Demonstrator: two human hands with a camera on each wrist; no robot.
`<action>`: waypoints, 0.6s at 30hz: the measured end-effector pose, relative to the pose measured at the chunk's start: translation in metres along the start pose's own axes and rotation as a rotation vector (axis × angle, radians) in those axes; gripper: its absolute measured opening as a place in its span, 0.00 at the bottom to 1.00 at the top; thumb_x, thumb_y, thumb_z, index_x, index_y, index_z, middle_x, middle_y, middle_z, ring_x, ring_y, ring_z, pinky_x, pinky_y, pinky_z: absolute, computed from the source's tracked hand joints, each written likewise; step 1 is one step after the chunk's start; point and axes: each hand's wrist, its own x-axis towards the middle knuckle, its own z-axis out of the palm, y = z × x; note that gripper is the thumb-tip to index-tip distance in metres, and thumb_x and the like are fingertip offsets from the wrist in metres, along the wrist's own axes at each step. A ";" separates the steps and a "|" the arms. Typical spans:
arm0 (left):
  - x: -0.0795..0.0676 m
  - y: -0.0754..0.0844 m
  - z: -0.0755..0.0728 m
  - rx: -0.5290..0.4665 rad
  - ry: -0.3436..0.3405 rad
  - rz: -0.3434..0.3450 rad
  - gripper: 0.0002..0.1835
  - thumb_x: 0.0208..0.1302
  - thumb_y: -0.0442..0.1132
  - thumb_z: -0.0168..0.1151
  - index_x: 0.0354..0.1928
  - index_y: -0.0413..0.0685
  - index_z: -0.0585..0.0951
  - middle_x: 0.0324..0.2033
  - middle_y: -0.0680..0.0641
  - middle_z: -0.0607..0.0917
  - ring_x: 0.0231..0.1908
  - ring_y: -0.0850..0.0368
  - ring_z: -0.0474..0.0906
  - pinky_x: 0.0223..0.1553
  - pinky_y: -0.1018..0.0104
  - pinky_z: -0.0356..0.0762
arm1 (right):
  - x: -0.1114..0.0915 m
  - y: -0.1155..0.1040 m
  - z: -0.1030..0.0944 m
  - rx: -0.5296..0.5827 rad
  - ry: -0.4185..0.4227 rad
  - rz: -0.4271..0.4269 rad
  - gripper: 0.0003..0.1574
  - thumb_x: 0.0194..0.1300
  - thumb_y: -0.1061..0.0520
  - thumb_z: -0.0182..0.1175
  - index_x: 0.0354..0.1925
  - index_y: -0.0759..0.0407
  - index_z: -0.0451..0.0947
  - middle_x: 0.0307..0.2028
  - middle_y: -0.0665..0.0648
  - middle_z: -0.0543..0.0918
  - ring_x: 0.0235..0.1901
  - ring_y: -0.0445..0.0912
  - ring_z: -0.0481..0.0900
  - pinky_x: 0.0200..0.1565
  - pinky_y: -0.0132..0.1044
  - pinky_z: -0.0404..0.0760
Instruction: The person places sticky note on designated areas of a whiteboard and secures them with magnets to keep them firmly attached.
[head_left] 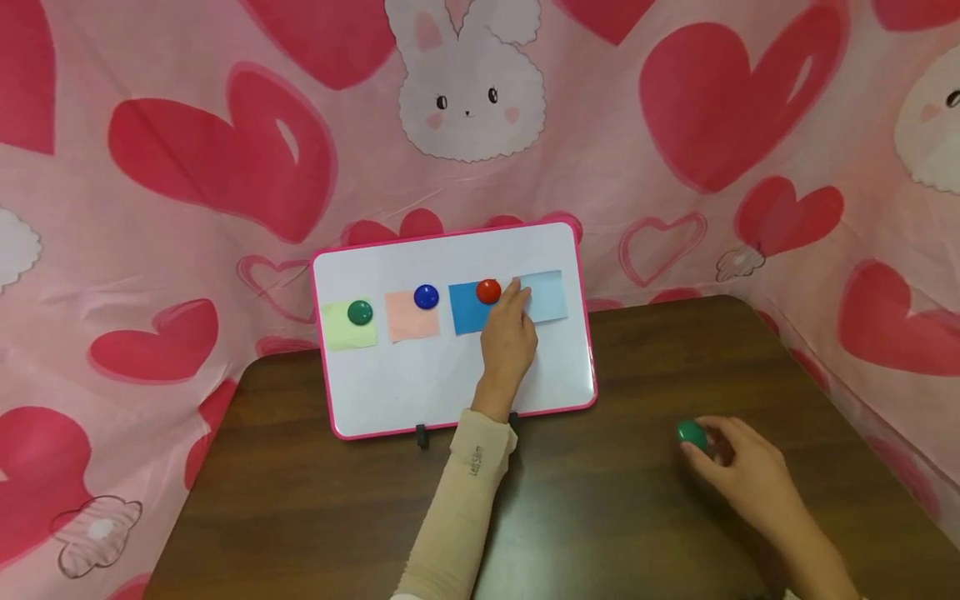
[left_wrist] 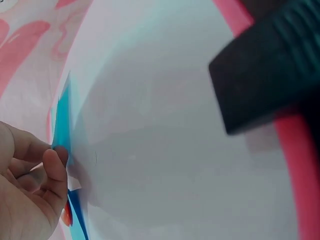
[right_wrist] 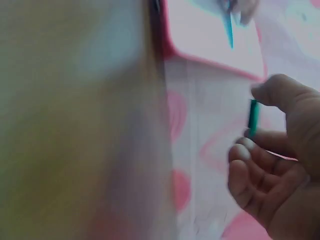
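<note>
A whiteboard point(head_left: 450, 379) with a pink rim stands upright. My left hand point(head_left: 510, 333) is at the left edge of a light blue sticky note point(head_left: 549, 298) on it; in the left wrist view its curled fingers point(left_wrist: 31, 145) and thumb meet at the note's edge. Just left of that hand, a red round magnet point(head_left: 488, 291) sits on a darker blue note point(head_left: 466, 310). Over the table at the right, my right hand point(head_left: 750, 471) pinches a green round magnet point(head_left: 692, 434) between thumb and forefinger; the right wrist view shows this magnet edge-on point(right_wrist: 253, 117).
Farther left on the board are a pink note point(head_left: 408, 325) with a blue magnet point(head_left: 426, 297) and a pale green note point(head_left: 345, 335) with another green magnet point(head_left: 360, 312). Black feet point(head_left: 422, 436) support the board on the brown table point(head_left: 600, 500). A patterned pink cloth point(head_left: 585, 167) hangs behind.
</note>
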 end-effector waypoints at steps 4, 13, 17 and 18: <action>0.000 -0.002 0.001 -0.002 -0.004 0.005 0.20 0.71 0.31 0.58 0.64 0.44 0.80 0.68 0.46 0.75 0.64 0.48 0.74 0.56 0.55 0.77 | 0.036 -0.028 0.015 0.068 0.096 -0.139 0.24 0.52 0.62 0.77 0.47 0.64 0.81 0.35 0.54 0.78 0.27 0.40 0.73 0.30 0.23 0.71; -0.003 -0.005 0.001 -0.016 0.003 0.014 0.20 0.72 0.31 0.58 0.63 0.45 0.80 0.68 0.46 0.75 0.63 0.48 0.75 0.54 0.55 0.78 | 0.114 -0.079 0.046 0.119 0.174 -0.222 0.25 0.56 0.62 0.75 0.52 0.67 0.80 0.36 0.59 0.76 0.30 0.48 0.73 0.33 0.37 0.74; -0.002 -0.003 -0.001 -0.006 0.006 0.024 0.19 0.72 0.30 0.58 0.62 0.44 0.81 0.67 0.46 0.75 0.63 0.48 0.75 0.55 0.55 0.78 | 0.145 -0.093 0.057 0.106 0.161 -0.184 0.26 0.59 0.60 0.73 0.54 0.68 0.79 0.40 0.63 0.77 0.34 0.55 0.75 0.36 0.48 0.75; -0.002 -0.003 -0.001 -0.006 0.005 0.025 0.19 0.72 0.30 0.58 0.62 0.44 0.81 0.68 0.46 0.75 0.63 0.48 0.75 0.55 0.56 0.78 | 0.151 -0.095 0.059 0.099 0.152 -0.176 0.27 0.60 0.59 0.72 0.55 0.68 0.79 0.40 0.64 0.77 0.36 0.56 0.76 0.37 0.49 0.75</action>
